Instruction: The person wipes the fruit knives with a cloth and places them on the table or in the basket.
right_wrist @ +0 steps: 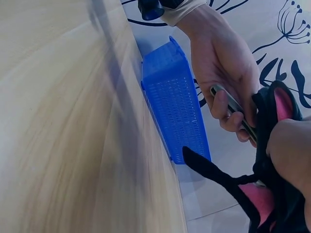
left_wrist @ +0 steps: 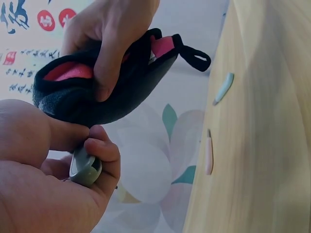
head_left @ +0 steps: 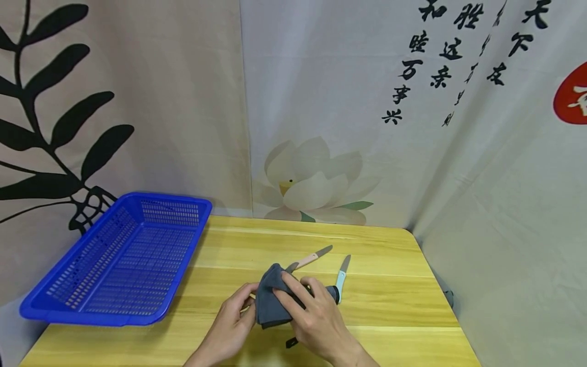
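My left hand [head_left: 234, 318] grips the grey-green handle of a knife [left_wrist: 85, 169], its fingers curled round it in both wrist views. In my right hand [head_left: 321, 321] is a dark grey cloth [head_left: 271, 300] with black edging and a pink inner side, bunched between thumb and fingers. The cloth covers most of the knife's blade; a blade tip [head_left: 292, 266] shows at its upper edge in the head view. A black hanging loop [left_wrist: 197, 58] sticks out from the cloth. Beyond the hands, a knife with a pink handle [head_left: 308, 260] and one with a pale blue handle [head_left: 341, 280] lie on the table.
A blue perforated plastic basket [head_left: 183, 255] stands at the left of the wooden table [head_left: 390, 300]. Behind the table hangs a light cloth backdrop [head_left: 321, 92] printed with a lotus, dark leaves and black characters.
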### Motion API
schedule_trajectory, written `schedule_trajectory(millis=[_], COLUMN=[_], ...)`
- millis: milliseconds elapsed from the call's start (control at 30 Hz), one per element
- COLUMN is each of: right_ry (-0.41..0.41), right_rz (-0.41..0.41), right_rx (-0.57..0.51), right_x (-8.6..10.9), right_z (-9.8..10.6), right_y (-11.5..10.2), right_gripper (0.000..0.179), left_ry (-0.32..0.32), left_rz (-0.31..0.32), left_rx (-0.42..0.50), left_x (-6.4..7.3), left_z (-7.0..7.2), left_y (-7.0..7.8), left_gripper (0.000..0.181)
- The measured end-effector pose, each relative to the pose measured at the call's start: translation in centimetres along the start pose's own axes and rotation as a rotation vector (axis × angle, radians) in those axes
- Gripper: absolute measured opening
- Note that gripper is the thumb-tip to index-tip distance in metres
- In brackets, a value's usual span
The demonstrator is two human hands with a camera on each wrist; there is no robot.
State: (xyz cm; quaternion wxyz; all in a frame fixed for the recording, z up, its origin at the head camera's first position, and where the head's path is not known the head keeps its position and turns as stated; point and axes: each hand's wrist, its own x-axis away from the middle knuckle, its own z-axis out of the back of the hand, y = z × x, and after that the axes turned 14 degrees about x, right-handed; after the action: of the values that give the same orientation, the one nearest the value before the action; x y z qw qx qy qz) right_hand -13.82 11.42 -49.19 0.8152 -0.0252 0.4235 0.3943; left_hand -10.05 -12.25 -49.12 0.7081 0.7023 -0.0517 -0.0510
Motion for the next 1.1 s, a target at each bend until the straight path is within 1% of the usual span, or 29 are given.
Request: schedule_trajectory(millis=[167,300,333,367,433,567,633,733,833,1000,1100], right_ry=[-0.008,-0.027,-0.033,-0.036,-0.040,-0.043,-0.060,-0.096,-0.116,-0.107,-0.102], right_rz=[-0.026,-0.047,-0.052,-0.057,-0.067,-0.087,-0.100,-0.119,-0.136,-0.150,-0.154], right_rx=[0.025,0.036,0.039,0.041,0.048,0.059,0.062,0.059,0.054,0.049,0.052], right_x=[-0.1,0.0,0.1,0.1,0.2,0.2,0.2,0.2,0.2,0.5,0.7], right_z=[0.0,0.1,0.1,0.1,0.0,0.1,0.2,0.4,0.4,0.3,0.3], right_y=[0.3,0.8,0.9,1.0,1.3,1.7,1.8,2.1,2.3,2.7,2.9], right_gripper=[0.044,0.057,0.056,0.052,0.043,0.042,0.044,0.054,0.057,0.056,0.058], left_ry=[0.004,-0.005,-0.006,-0.006,-0.005,0.007,0.007,-0.002,-0.013,-0.026,-0.037], left_rz=[0.008,0.016,0.016,0.014,-0.001,-0.025,-0.039,-0.060,-0.072,-0.085,-0.127], left_rx=[-0.016,-0.006,-0.005,-0.002,-0.003,-0.015,-0.024,-0.041,-0.053,-0.053,-0.053], left_x=[0.0,0.1,0.2,0.2,0.3,0.3,0.3,0.3,0.4,0.5,0.6], left_z=[0.0,0.2,0.2,0.2,0.2,0.0,0.0,0.1,0.3,0.5,0.5], left_y=[0.0,0.0,0.0,0.0,0.0,0.0,0.0,0.0,-0.1,-0.3,-0.5], left_gripper=[0.032,0.032,0.032,0.032,0.032,0.029,0.027,0.027,0.027,0.026,0.025])
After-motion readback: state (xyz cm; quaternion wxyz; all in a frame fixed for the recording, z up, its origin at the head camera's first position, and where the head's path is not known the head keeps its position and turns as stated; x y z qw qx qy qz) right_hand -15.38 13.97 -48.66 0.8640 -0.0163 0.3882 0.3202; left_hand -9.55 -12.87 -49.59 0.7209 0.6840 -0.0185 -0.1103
